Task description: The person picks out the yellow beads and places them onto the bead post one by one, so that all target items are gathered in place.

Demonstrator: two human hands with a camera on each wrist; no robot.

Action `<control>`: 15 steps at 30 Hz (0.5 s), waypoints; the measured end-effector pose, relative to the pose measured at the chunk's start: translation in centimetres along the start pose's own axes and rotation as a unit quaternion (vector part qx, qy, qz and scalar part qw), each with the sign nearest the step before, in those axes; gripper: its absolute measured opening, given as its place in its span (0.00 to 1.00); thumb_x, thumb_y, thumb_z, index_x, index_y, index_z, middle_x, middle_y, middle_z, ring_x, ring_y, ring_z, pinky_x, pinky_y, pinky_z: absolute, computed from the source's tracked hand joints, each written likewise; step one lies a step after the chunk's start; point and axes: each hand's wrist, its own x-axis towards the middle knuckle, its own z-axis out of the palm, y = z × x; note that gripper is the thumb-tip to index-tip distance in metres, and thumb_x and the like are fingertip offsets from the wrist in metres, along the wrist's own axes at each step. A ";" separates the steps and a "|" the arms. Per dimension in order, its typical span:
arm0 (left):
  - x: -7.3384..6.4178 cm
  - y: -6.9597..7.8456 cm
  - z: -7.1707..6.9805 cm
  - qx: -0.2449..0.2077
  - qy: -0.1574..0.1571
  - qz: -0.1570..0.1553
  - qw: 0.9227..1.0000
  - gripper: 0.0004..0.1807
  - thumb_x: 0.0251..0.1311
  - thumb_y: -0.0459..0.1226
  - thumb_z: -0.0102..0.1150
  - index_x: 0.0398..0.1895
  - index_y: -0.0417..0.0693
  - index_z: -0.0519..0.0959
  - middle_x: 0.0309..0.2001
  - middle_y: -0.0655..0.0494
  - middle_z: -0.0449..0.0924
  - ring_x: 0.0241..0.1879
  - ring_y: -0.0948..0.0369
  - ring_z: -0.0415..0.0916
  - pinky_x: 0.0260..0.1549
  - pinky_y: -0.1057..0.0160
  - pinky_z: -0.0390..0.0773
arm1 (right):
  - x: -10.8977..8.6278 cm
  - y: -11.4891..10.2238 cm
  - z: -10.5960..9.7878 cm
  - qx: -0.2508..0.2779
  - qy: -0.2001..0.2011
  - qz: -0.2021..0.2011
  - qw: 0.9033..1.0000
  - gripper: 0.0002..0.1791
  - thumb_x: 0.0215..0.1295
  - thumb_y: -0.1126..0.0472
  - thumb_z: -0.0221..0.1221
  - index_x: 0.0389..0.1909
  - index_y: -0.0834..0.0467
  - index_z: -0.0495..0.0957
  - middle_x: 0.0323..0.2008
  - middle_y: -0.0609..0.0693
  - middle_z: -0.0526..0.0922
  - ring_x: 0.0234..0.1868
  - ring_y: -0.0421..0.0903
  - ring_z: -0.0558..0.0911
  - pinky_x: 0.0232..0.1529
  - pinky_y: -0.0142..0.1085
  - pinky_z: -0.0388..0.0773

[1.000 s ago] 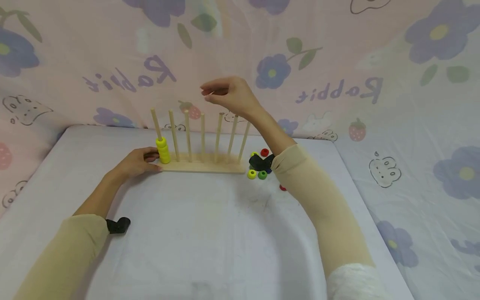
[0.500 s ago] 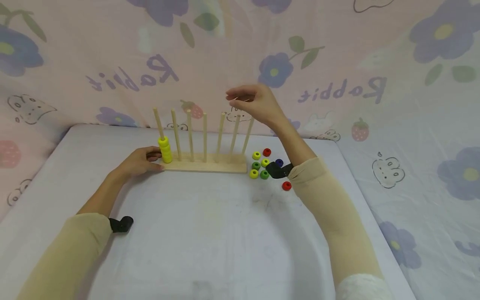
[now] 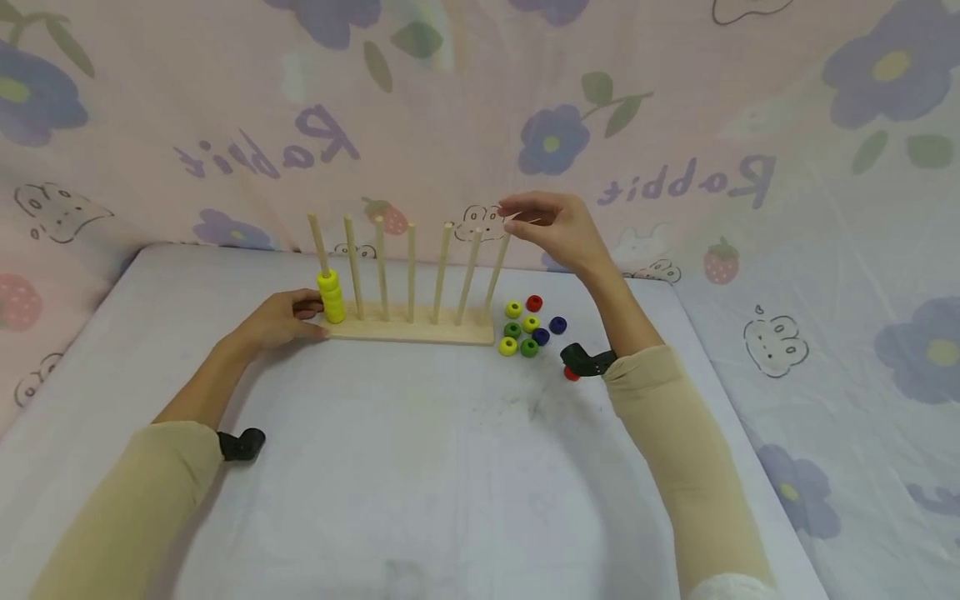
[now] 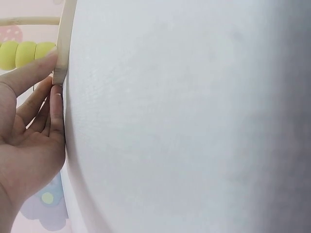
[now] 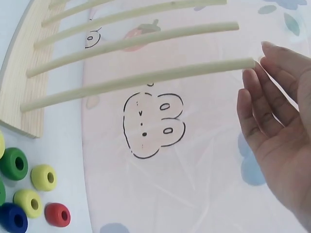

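Note:
A wooden peg rack (image 3: 412, 332) with a row of upright dowels stands towards the back of the table. Yellow beads (image 3: 330, 296) are stacked on its leftmost dowel; the other dowels are bare. My left hand (image 3: 281, 321) grips the left end of the base, thumb against the board's edge and fingers at its end, as the left wrist view shows. My right hand (image 3: 562, 225) is raised at the top of the rightmost dowel (image 5: 146, 78), fingers loosely bent and holding nothing. In the right wrist view its fingertips are right at the dowel's tip.
Right of the rack lie several loose beads: yellow, green (image 3: 529, 348), blue (image 3: 558, 325) and red (image 3: 534, 303). Another red bead (image 3: 572, 375) is partly hidden by the black wrist camera (image 3: 587, 362). A printed curtain (image 3: 450, 100) hangs behind the white table (image 3: 375, 467).
My right hand has moved right and down, from above the middle dowels to the rightmost dowel's tip. More loose beads show now. My left hand stays on the rack's end.

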 end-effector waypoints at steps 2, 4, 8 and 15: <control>0.0 0.0 -0.1 0.000 0.000 -0.004 1.000 0.45 0.59 0.35 0.69 0.74 0.31 0.55 0.70 0.33 0.62 0.69 0.42 0.61 0.70 0.46 0.62 | -0.2 0.2 -0.2 -0.001 0.003 0.006 1.000 0.15 0.64 0.70 0.62 0.51 0.70 0.81 0.48 0.63 0.85 0.44 0.46 0.84 0.48 0.31 0.82; 0.0 0.0 -0.1 -0.002 -0.001 -0.008 1.000 0.45 0.59 0.35 0.69 0.74 0.31 0.55 0.70 0.33 0.62 0.69 0.41 0.60 0.70 0.46 0.62 | -0.5 0.5 -0.3 -0.003 0.004 0.015 1.000 0.15 0.65 0.70 0.62 0.52 0.70 0.81 0.48 0.63 0.85 0.44 0.47 0.84 0.48 0.31 0.82; 0.2 0.0 0.0 -0.005 -0.002 -0.010 1.000 0.45 0.59 0.34 0.69 0.74 0.31 0.55 0.70 0.32 0.62 0.69 0.40 0.60 0.71 0.45 0.61 | -1.2 1.1 -0.5 -0.008 0.004 0.031 0.999 0.15 0.65 0.69 0.62 0.52 0.69 0.81 0.49 0.62 0.85 0.45 0.47 0.84 0.48 0.31 0.82; 0.1 0.0 0.0 -0.003 -0.002 -0.006 1.000 0.44 0.60 0.34 0.69 0.74 0.31 0.55 0.70 0.33 0.62 0.70 0.41 0.60 0.71 0.46 0.61 | -2.6 2.9 -0.5 -0.025 0.010 0.061 0.998 0.16 0.66 0.67 0.63 0.53 0.68 0.81 0.51 0.61 0.84 0.46 0.48 0.84 0.47 0.30 0.82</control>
